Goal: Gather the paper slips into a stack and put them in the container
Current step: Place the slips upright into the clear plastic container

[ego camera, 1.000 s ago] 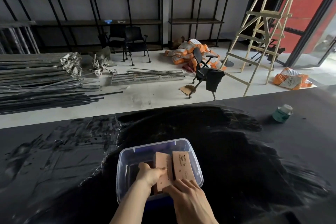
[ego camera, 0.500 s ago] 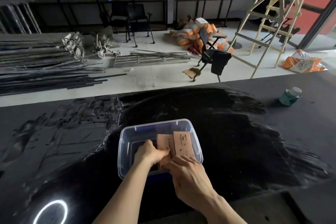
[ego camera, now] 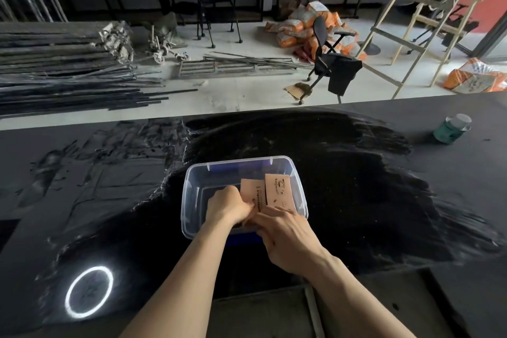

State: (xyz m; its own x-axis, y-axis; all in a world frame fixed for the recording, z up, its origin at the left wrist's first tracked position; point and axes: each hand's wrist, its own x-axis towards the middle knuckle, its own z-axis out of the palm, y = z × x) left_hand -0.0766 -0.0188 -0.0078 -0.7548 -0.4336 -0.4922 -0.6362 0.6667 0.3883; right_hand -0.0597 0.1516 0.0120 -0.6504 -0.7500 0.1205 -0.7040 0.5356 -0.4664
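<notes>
A clear plastic container (ego camera: 192, 181) with a blue base sits on the black table just in front of me. Inside it, pinkish-brown paper slips (ego camera: 277, 191) with dark print stand leaning toward its right half. My left hand (ego camera: 227, 206) reaches inside the container and grips the near edge of the left slips. Over the near rim, my right hand (ego camera: 285, 230) holds the near end of the right slips with closed fingers. The slips' lower ends are hidden behind both hands.
A green jar with a clear lid (ego camera: 452, 129) stands at the table's far right. A bright light ring (ego camera: 89, 292) reflects on the near left of the table (ego camera: 384, 200). Beyond the far edge lie metal rods, chairs, sacks and a wooden ladder.
The view has tilted down, so the container now sits higher in frame. Both hands stayed on the slips inside it and pulled slightly toward the near rim.
</notes>
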